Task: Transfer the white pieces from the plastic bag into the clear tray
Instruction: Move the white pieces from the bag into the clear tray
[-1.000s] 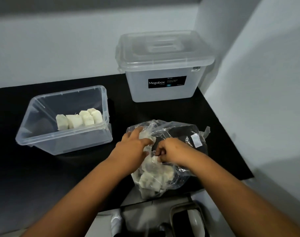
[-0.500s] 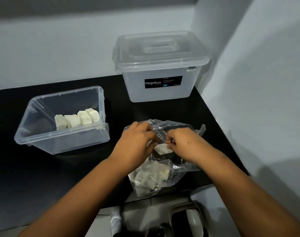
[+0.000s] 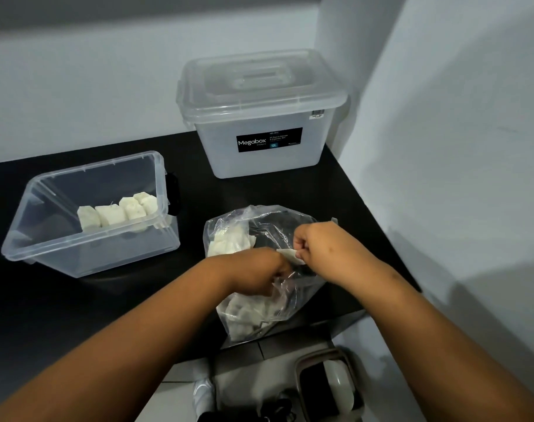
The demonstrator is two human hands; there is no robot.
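Head camera, looking down over both bare forearms: a crumpled clear plastic bag (image 3: 261,269) lies on the black countertop (image 3: 77,315), near its front edge, with lumps of white pieces showing through the film at its far left and its near end. The right hand (image 3: 316,248) is clenched, pinching one flat white piece (image 3: 291,256) between thumb and fingertips just above the bag's mouth. The left hand (image 3: 256,274) sits right against it, fingers curled onto the bag's plastic (exactly how much film it grips I cannot tell, as the knuckles hide it).

To the left, well apart from the bag, stands the clear rectangular plastic tray (image 3: 86,248), open-topped, with a row of white blocks (image 3: 116,210) lined up along its near right wall. Behind the bag, against the pale wall, a frosted lidded storage box (image 3: 259,117) carries a black "Megabox" label (image 3: 268,140). Nothing lies on the counter between bag and tray; only the left forearm crosses that side. Below the counter edge some dark and grey objects show, too unclear to name.
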